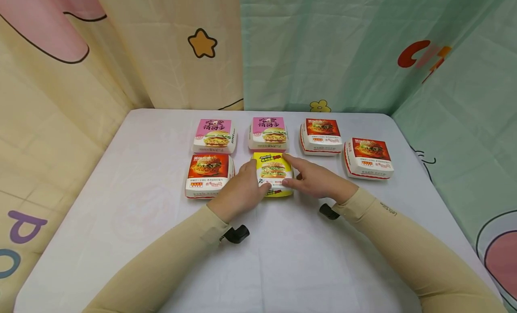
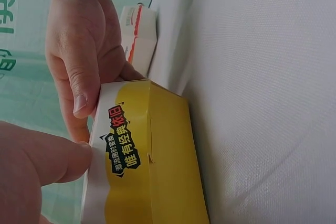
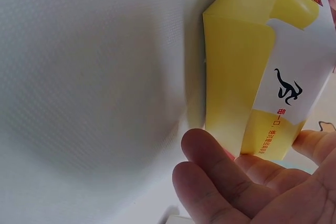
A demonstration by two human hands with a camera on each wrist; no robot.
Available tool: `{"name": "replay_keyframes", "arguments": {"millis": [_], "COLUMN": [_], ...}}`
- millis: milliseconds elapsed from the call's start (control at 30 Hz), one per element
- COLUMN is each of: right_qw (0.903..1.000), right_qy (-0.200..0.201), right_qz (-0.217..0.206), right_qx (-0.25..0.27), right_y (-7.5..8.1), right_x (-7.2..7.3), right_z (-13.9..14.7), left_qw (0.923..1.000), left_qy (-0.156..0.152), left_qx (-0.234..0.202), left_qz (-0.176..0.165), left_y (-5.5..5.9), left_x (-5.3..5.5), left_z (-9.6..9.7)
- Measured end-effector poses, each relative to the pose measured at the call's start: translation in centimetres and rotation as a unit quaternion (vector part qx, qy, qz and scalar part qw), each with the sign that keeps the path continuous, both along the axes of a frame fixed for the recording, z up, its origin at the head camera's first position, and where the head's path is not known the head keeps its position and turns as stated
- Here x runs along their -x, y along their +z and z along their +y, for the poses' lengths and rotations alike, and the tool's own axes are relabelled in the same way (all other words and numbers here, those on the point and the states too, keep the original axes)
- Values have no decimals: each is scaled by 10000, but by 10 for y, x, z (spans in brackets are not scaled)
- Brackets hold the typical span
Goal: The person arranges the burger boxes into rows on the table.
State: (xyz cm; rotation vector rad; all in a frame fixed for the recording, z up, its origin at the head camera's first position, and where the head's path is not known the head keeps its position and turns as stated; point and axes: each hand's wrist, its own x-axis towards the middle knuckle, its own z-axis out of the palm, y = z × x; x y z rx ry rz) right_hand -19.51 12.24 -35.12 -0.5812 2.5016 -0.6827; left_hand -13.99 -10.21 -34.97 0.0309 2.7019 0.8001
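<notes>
A yellow and white burger box (image 1: 274, 169) sits on the white-covered table, with a burger picture on its lid. My left hand (image 1: 241, 191) holds its left side, the thumb reaching onto the front of the lid. From the right, my right hand (image 1: 317, 176) grips the same box, its index finger at the far corner and its thumb near the front. The left wrist view shows both thumbs at the lid edge of the yellow box (image 2: 173, 150). In the right wrist view the right fingers (image 3: 215, 156) lie by the box's end, two of them clear of it.
Just left of the yellow box stands a red burger box (image 1: 208, 176). Behind are two pink burger boxes (image 1: 215, 135) (image 1: 268, 133), and to the right two more red ones (image 1: 321, 137) (image 1: 368, 158). Patterned curtains (image 1: 181, 70) surround the table (image 1: 141, 241).
</notes>
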Motion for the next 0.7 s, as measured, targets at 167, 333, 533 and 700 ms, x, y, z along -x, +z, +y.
{"name": "replay_keyframes", "arguments": {"millis": [167, 333, 533, 700], "right_qw": [10000, 10000, 10000, 10000], "right_qy": [5, 21, 32, -6], "right_qz": [-12, -16, 12, 28], "right_qx": [1, 25, 41, -13], "right_y": [1, 1, 1, 0], "right_x": [-1, -2, -1, 0], "right_z": [1, 1, 1, 1], "left_qw": [10000, 10000, 10000, 10000], "left_qy": [-7, -40, -28, -50], "left_qx": [47, 29, 4, 7], "left_qz": [-33, -29, -47, -75], "left_y": [1, 1, 2, 2], "left_x": [-1, -1, -2, -2], "left_z": [1, 0, 0, 0]}}
